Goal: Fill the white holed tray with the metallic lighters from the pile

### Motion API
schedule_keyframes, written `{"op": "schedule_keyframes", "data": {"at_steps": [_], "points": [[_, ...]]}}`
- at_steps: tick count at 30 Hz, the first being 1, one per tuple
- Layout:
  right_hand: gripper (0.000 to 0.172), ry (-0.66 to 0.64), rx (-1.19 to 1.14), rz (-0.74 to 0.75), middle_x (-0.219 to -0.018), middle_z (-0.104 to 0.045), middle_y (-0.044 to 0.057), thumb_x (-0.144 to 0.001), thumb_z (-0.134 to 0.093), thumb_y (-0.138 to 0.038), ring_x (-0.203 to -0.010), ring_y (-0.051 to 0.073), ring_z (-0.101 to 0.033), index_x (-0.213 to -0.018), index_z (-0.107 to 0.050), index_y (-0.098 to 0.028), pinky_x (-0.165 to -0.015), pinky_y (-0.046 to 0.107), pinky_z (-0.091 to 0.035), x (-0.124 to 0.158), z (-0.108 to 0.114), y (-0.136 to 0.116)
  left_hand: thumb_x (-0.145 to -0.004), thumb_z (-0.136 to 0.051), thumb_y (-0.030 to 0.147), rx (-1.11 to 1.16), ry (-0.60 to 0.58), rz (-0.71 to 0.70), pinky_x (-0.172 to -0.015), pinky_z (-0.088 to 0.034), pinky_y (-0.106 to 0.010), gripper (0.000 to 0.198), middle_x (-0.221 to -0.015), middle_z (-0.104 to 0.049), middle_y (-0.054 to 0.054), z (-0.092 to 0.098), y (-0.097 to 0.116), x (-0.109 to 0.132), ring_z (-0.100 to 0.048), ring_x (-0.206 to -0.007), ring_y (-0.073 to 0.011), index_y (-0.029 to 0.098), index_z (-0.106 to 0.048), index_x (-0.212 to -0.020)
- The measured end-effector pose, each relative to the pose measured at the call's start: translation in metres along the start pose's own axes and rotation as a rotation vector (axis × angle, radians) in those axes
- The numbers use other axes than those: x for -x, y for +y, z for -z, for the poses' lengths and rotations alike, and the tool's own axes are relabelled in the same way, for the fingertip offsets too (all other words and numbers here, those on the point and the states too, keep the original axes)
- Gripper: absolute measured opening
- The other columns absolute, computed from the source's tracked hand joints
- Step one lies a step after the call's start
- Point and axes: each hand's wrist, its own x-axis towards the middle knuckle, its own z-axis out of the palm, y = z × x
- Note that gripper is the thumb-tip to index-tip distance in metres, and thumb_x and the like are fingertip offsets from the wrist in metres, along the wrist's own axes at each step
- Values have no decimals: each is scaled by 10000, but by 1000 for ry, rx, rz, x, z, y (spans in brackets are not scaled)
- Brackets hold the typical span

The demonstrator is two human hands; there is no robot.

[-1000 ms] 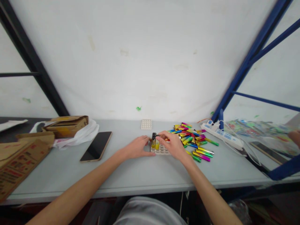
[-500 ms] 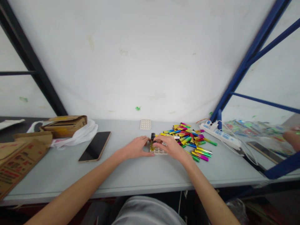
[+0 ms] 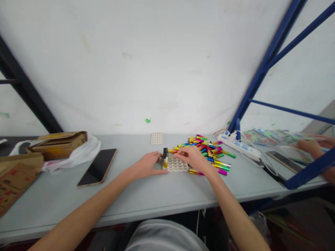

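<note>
My left hand point(image 3: 148, 165) braces the left end of a small white tray point(image 3: 180, 168) with rows of round holes, thumb at its near corner and fingers curled at its far side. Along that end stands a row of upright tubes point(image 3: 165, 162) with black tops and yellowish bodies. My right hand point(image 3: 192, 157) is over the tray's far right part, fingertips pinched at a yellow-red shiny tube point(image 3: 171, 151) lying level behind the tray. A loose pile of metallic coloured tubes point(image 3: 209, 150) spreads right of this hand. One gold-and-purple tube point(image 3: 195, 172) lies by the tray's near right corner.
A second white tray point(image 3: 157, 138) lies near the wall. To the left are a phone point(image 3: 98, 168), a white bag and cardboard boxes point(image 3: 60, 144). On the right are a power strip point(image 3: 239, 145), a blue frame point(image 3: 258, 80) and another person's hands point(image 3: 311, 144).
My right hand has moved off the upright row to the tray's far side, uncovering the row and more holes. The left hand keeps its place at the tray. The view has shifted slightly.
</note>
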Motion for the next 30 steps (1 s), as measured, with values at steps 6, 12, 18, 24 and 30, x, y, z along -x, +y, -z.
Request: {"op": "schedule_keyframes", "data": {"at_steps": [6,12,18,24,30], "points": [[162,130,260,-26,-1074,-809,105,-1014,-643,-199,-1025,260,-729,-1020,-804,-194,-947,381,-534,11,39,50,-849,-705,763,-18,-35,21,-877,-523,-403,597,-1072,-695,-118,3,3,-1,-679,-977,-322,193,-643,-1018],[232,17,411,-108,-1259,-768,157,-1005,-678,-254,-1243,311,-677,-1195,-789,-178,-1108,460,-490,14,12,89,-823,-720,767,-1,3,9,-876,-529,-407,589,-1041,-703,-105,0,-1,-1,-687,-971,-327,204,-651,-984],[214,28,342,-128,-1106,-788,115,-1035,-655,-358,-1041,260,-711,-1075,-787,-194,-956,365,-504,13,17,82,-830,-727,748,-6,-7,8,-870,-529,-405,580,-1054,-703,-114,2,2,0,-683,-965,-323,197,-647,-989],[403,313,-148,-239,-810,-740,39,-940,-705,-566,-735,210,-643,-1027,-769,-177,-731,327,-475,5,19,63,-844,-733,725,-10,-31,18,-876,-523,-393,563,-1066,-702,-118,5,5,0,-684,-974,-319,190,-642,-994],[501,423,-794,-319,-873,-703,14,-828,-765,-705,-791,181,-635,-930,-677,-223,-735,298,-515,-3,10,20,-820,-758,717,5,1,17,-857,-528,-389,556,-1028,-707,-100,4,5,1,-686,-943,-309,198,-650,-987]]}}
